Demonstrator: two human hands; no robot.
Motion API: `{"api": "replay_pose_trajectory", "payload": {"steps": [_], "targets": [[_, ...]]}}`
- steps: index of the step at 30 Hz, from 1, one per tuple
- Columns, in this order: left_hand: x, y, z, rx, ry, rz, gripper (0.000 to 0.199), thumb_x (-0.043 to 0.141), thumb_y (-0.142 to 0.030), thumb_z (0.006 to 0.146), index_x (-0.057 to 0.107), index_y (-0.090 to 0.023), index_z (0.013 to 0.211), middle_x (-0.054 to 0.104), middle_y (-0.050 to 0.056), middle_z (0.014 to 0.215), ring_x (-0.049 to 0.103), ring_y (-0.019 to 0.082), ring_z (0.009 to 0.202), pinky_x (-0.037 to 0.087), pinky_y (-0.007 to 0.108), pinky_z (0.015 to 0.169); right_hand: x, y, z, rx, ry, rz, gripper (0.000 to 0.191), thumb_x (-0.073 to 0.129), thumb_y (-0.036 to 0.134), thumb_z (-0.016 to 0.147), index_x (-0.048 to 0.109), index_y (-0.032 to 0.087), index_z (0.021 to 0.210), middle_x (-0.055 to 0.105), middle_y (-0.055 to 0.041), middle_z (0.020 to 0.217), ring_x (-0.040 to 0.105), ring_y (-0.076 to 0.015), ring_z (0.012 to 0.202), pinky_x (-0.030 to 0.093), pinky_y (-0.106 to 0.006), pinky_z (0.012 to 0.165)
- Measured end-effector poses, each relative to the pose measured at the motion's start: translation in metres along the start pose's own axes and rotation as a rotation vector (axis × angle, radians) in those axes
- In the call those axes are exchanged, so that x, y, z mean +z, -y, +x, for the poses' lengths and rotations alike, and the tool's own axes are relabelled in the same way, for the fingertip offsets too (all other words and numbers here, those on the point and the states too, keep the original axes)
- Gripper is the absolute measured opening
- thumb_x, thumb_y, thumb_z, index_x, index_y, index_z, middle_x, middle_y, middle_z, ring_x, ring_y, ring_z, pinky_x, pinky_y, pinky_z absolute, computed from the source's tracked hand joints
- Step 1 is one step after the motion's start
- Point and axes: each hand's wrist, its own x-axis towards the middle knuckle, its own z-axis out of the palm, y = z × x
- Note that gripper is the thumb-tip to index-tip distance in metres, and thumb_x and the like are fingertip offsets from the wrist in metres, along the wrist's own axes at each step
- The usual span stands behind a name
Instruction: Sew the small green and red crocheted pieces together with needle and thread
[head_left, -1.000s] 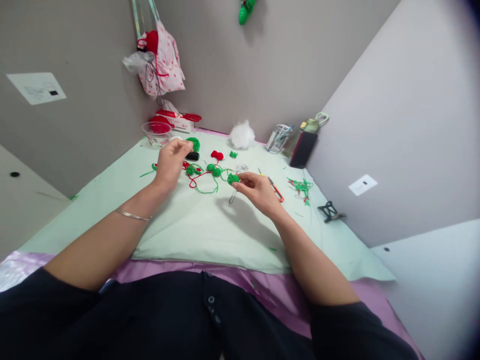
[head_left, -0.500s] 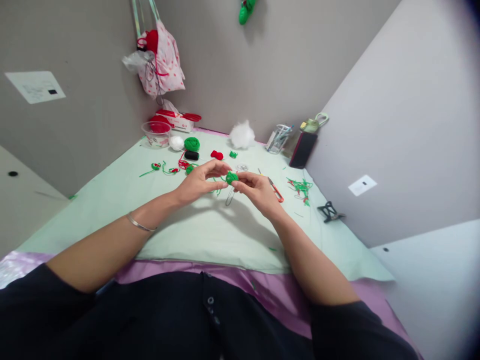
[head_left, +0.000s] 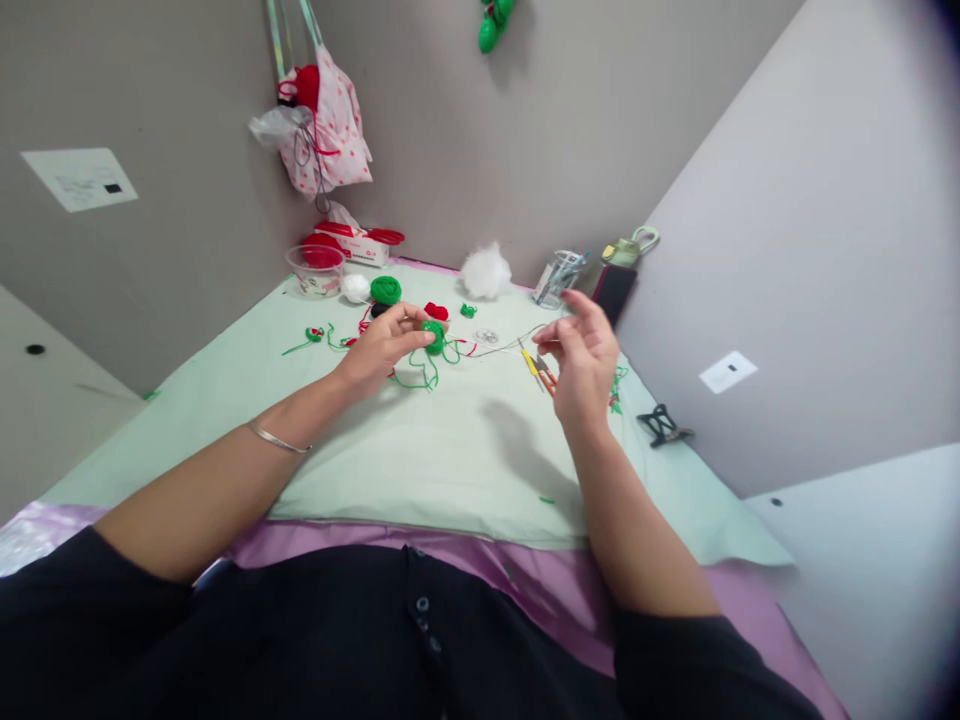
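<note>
A green yarn piece [head_left: 433, 338] is pinched between the left fingers [head_left: 407, 311], presumably steadied against the pull of a dark strand [head_left: 501, 350] near the right fingers [head_left: 571, 335]. These are curled; whether anything is gripped cannot be told.

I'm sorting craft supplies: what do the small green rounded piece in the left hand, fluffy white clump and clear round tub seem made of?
Small green rounded piece: matt yarn, probably crocheted or knitted; its surface looks bumpy. Fluffy white clump: soft, matt fibre, perhaps polyester or cotton, with wispy edges. Clear round tub: glossy, probably plastic, with thin transparent walls.
</note>
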Motion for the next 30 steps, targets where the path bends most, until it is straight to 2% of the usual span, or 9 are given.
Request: {"api": "replay_pose_trajectory", "payload": {"steps": [3, 5, 7, 9, 12, 15, 18, 25, 30], "targets": [[-0.002, 0.004, 0.002, -0.002, 0.033, -0.054, 0.036, 0.084, -0.033, 0.072, 0.059, -0.019, 0.094, 0.072, 0.004, 0.095, 0.07, 0.023, 0.101, 0.048, 0.045, 0.103, -0.007, 0.007, 0.007, -0.04, -0.13, 0.074, 0.04, 0.062, 0.043, 0.091, 0.057, 0.026, 0.127, 0.059, 0.003, 0.073, 0.064, -0.0146, 0.071, 0.051, -0.027, 0.065], [-0.003, 0.006, 0.002, -0.03, 0.089, -0.077, 0.035, 0.084, -0.033, 0.074, 0.064, -0.018, 0.097, 0.071, 0.003, 0.097, 0.072, 0.021, 0.097, 0.05, 0.044, 0.101, -0.008, 0.01, 0.009, -0.046, -0.185, 0.118, 0.035, 0.065, 0.042, 0.089, 0.059, 0.024, 0.118, 0.06, 0.0031, 0.074, 0.065, -0.0141, 0.072, 0.051, -0.026, 0.065], [-0.003, 0.005, 0.002, -0.08, 0.148, -0.077, 0.037, 0.084, -0.035, 0.076, 0.068, -0.017, 0.103, 0.071, 0.004, 0.101, 0.072, 0.02, 0.094, 0.052, 0.043, 0.1, -0.007, 0.01, 0.008, -0.038, -0.188, 0.139, 0.027, 0.067, 0.042, 0.088, 0.061, 0.023, 0.106, 0.062, 0.0027, 0.074, 0.066, -0.0139, 0.073, 0.051, -0.026, 0.065], [-0.003, 0.005, 0.002, -0.119, 0.188, -0.075, 0.04, 0.083, -0.038, 0.078, 0.071, -0.018, 0.11, 0.072, 0.005, 0.104, 0.072, 0.02, 0.095, 0.053, 0.043, 0.1, -0.004, 0.01, 0.005, -0.013, -0.126, 0.123, 0.023, 0.068, 0.043, 0.088, 0.062, 0.022, 0.098, 0.063, 0.0019, 0.074, 0.066, -0.0139, 0.072, 0.051, -0.026, 0.064], [-0.004, 0.005, 0.002, -0.126, 0.216, -0.073, 0.04, 0.081, -0.039, 0.079, 0.073, -0.021, 0.114, 0.074, 0.006, 0.109, 0.071, 0.02, 0.1, 0.053, 0.042, 0.101, 0.003, 0.012, -0.004, 0.025, 0.05, 0.027, 0.02, 0.07, 0.041, 0.086, 0.067, 0.022, 0.091, 0.066, -0.0006, 0.079, 0.063, -0.0138, 0.071, 0.048, -0.026, 0.06], [-0.004, 0.007, 0.003, -0.123, 0.229, -0.053, 0.038, 0.081, -0.04, 0.08, 0.075, -0.023, 0.113, 0.073, 0.007, 0.117, 0.07, 0.022, 0.106, 0.054, 0.043, 0.1, 0.01, 0.014, -0.013, -0.002, 0.224, -0.114, 0.015, 0.073, 0.036, 0.084, 0.073, 0.021, 0.084, 0.067, -0.0028, 0.085, 0.057, -0.0135, 0.071, 0.045, -0.027, 0.061], [-0.004, 0.008, 0.003, -0.139, 0.262, -0.057, 0.036, 0.08, -0.041, 0.08, 0.075, -0.024, 0.113, 0.073, 0.008, 0.12, 0.07, 0.023, 0.108, 0.053, 0.044, 0.101, 0.016, 0.014, -0.02, -0.02, 0.336, -0.201, 0.014, 0.07, 0.033, 0.086, 0.075, 0.021, 0.083, 0.064, -0.0023, 0.08, 0.053, -0.0136, 0.069, 0.044, -0.029, 0.065], [-0.002, 0.007, 0.0, -0.122, 0.275, -0.063, 0.041, 0.083, -0.039, 0.079, 0.073, -0.021, 0.114, 0.072, 0.011, 0.125, 0.066, 0.026, 0.119, 0.05, 0.046, 0.106, 0.022, 0.009, -0.029, -0.063, 0.413, -0.279, 0.011, 0.066, 0.028, 0.09, 0.075, 0.022, 0.087, 0.059, -0.0013, 0.076, 0.051, -0.0137, 0.067, 0.041, -0.03, 0.065], [-0.003, 0.009, 0.001, -0.111, 0.28, -0.029, 0.038, 0.083, -0.038, 0.079, 0.074, -0.021, 0.112, 0.072, 0.011, 0.126, 0.066, 0.025, 0.117, 0.051, 0.043, 0.105, 0.021, 0.011, -0.029, -0.106, 0.434, -0.364, 0.012, 0.064, 0.026, 0.091, 0.075, 0.023, 0.089, 0.056, -0.0014, 0.076, 0.052, -0.0139, 0.067, 0.042, -0.03, 0.066]]}}
